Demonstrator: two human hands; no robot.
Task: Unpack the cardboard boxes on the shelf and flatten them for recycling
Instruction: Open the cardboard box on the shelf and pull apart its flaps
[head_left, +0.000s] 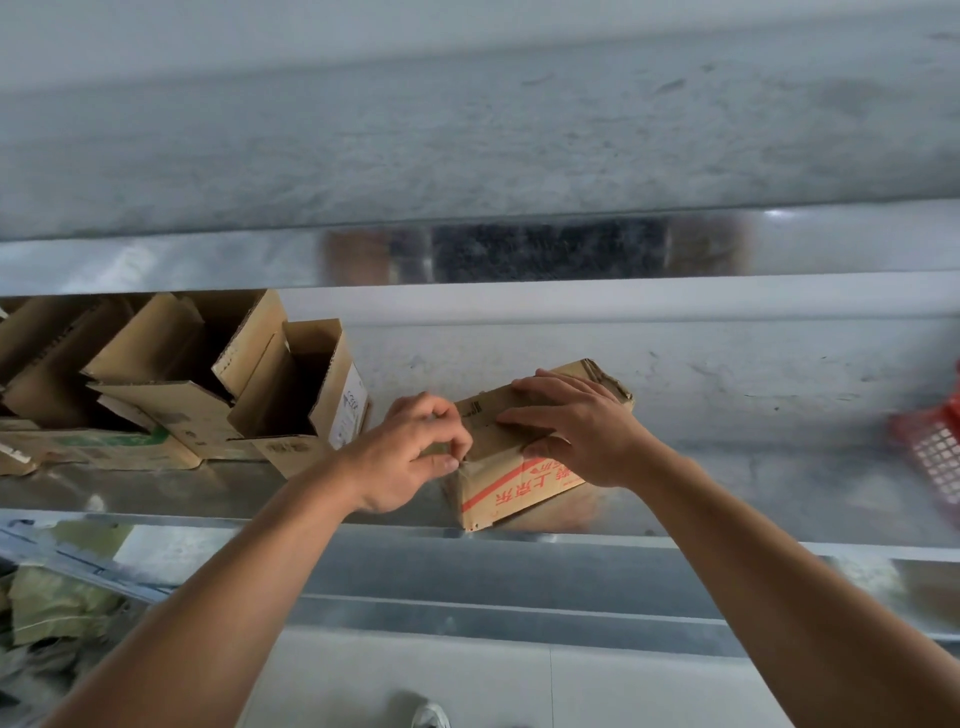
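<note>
A small closed cardboard box (511, 493) with red print sits at the front edge of a metal shelf (208, 493). My left hand (410, 452) pinches something at the box's near left top corner, thumb against curled fingers. My right hand (576, 426) lies over the top of the box, fingers spread across the lid and thumb down on the front face. A group of opened, empty cardboard boxes (218, 395) stands at the left of the same shelf, flaps up, some leaning on each other.
A red plastic basket (930, 452) sits at the shelf's right edge. Another metal shelf (519, 249) runs above. Greenish sacks (57, 608) lie on a lower level at the left. Pale floor and a shoe (431, 714) show below.
</note>
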